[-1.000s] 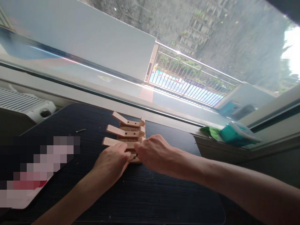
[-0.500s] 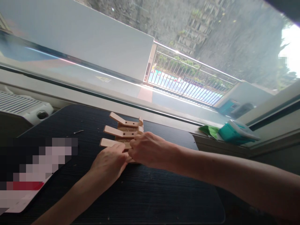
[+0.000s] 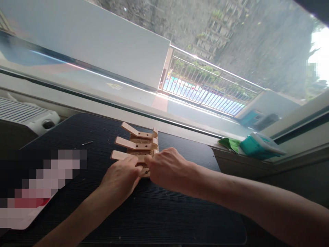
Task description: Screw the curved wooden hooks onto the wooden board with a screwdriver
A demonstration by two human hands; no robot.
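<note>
A pale wooden hook rack (image 3: 136,145) lies on the dark table, its bent hooks side by side. Each of the far two hooks shows two dark holes or screws, and their curled ends point right. My left hand (image 3: 122,175) is closed over the near side of the rack, fingers on the nearest hooks. Opposite it, my right hand (image 3: 168,168) is curled at the right end of the rack, thumb and finger close to the third hook. What its fingertips pinch is hidden. Just between the hands, a dark spot shows on the nearest wooden piece.
The black wood-grain table (image 3: 180,212) stands against a window sill. A small thin pale stick (image 3: 87,142) lies left of the rack. At far left are a blurred-out pale sheet (image 3: 23,221) and a white slatted appliance (image 3: 25,111). A teal box (image 3: 259,145) and green cloth (image 3: 228,144) sit right.
My right hand has shifted slightly right and its fingers have drawn back from the rack, uncovering more of the nearest piece. My left hand keeps its hold.
</note>
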